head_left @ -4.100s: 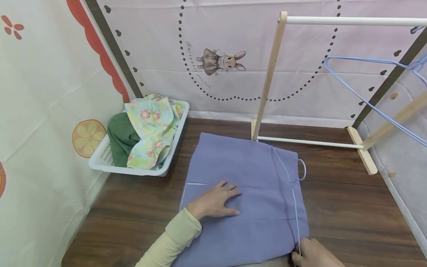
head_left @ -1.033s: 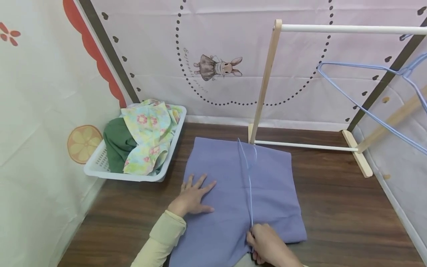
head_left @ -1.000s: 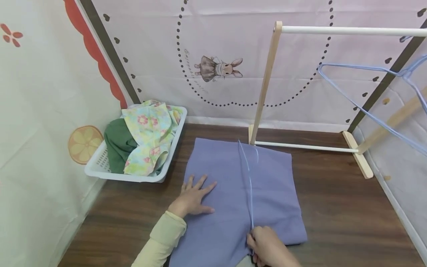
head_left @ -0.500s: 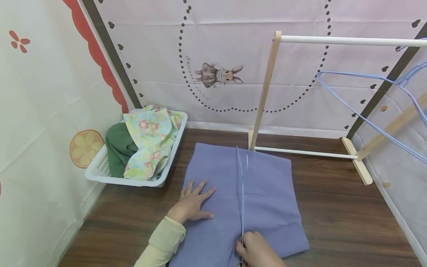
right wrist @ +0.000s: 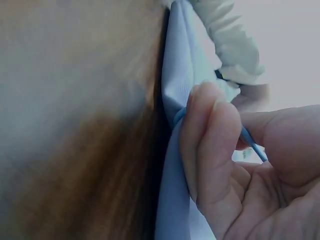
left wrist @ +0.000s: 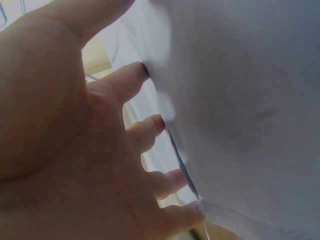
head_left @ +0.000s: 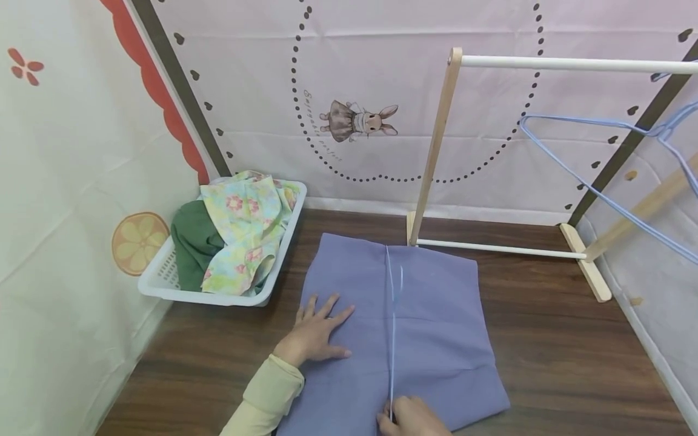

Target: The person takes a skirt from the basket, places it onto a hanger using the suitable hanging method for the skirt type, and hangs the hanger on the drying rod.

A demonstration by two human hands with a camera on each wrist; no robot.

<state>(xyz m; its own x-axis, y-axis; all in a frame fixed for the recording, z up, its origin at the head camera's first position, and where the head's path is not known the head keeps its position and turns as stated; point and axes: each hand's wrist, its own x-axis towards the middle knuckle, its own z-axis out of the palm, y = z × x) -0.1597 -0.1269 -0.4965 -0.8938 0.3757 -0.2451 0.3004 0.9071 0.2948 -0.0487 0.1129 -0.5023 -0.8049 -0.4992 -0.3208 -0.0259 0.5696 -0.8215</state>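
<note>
Spread on the floor is a purple cloth (head_left: 442, 315), a garment whose kind I cannot tell. A thin blue wire hanger (head_left: 393, 339) crosses its middle from the far edge to the near edge, its hook pointing to the right. At the hanger's near end my right hand (head_left: 412, 416), partly cut off by the frame, pinches the wire; in the right wrist view the fingers of my right hand (right wrist: 215, 150) hold the blue wire against the cloth's edge. My left hand (head_left: 316, 333) rests on the cloth's left side, fingers spread.
A white basket (head_left: 204, 298) at the left holds a green cloth (head_left: 193, 242) and a floral cloth (head_left: 240, 224). Behind the purple cloth stands a wooden rack (head_left: 436, 145) with white bars. Another blue hanger (head_left: 589, 188) hangs at the right.
My right hand and the hanger have moved left, from the cloth's right side to its middle. My left hand has shifted towards the cloth's left edge. The head view has tilted slightly.
</note>
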